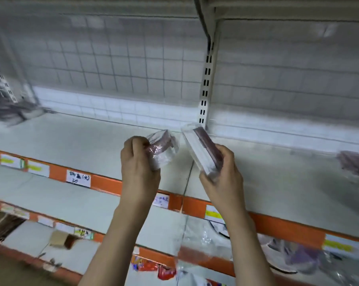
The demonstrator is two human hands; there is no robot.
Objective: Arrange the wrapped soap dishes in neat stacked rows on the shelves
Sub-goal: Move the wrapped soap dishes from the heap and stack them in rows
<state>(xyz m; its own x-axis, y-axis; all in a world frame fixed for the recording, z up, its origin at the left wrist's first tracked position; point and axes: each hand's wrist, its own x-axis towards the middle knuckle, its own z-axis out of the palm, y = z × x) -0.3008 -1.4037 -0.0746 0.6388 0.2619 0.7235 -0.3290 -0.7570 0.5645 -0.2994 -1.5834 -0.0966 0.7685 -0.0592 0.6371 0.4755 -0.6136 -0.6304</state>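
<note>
the right hand (220,174) grips a wrapped soap dish (203,149) whose long axis tilts far-left toward the shelf (71,141), while the left hand (139,166) pinches another dish (162,147) just beside it.

Lighting is even, cool and fairly bright, apparently from overhead. The brightest band lies along the base of the wire-grid back panel (112,65) at 10 to 11 o'clock. Shadows are soft and faint. A small specular glint sits on the plastic wrap (157,150) near centre. Motion blur smears the whole frame, heaviest at 9 o'clock and 3 o'clock; the price labels (78,178) are barely legible. Wide-angle distortion bows the shelf edge (277,226) and the slotted upright (206,79).
</note>
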